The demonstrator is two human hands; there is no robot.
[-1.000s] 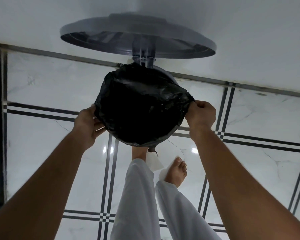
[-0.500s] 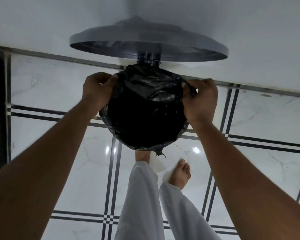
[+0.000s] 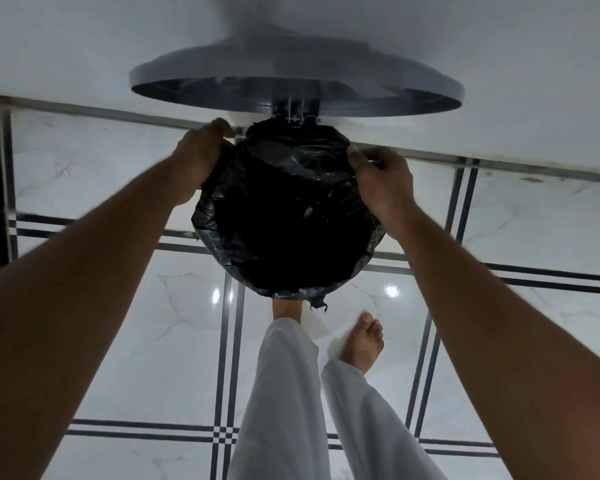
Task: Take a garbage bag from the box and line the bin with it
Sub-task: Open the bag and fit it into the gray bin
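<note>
Lining step, head view, single entry. We look down on the bin (image 3: 368, 268), its mouth fully covered by the black garbage bag (image 3: 284, 216), which sags into the dark interior; nothing else shows inside, and how deep the bag hangs we cannot tell. The grey lid (image 3: 295, 79) stands raised behind on its hinge.

Grips: our left hand (image 3: 201, 157) is clenched on the bag's edge at the far left of the rim, fingers curled over the film. Our right hand (image 3: 383, 183) pinches the edge at the far right, thumb and fingertips closed on the plastic. Both sit close to the hinge, with the bag stretched between them.

Fit: the near edge appears already folded over the rim, with a ragged tag of film hanging at the front. We judge the far arc by the hinge to be the part left to seat.

Risks: thin film pulled hard over the rim could tear, most likely at the hinge hardware. Tugging backward could drag the near edge off. One bare foot (image 3: 362, 341) shows on the glossy tiled floor (image 3: 118, 341); the other sits tight against the bin's base, probably holding the lid up, so easing it would drop the lid onto our hands.

The box is not in view.
</note>
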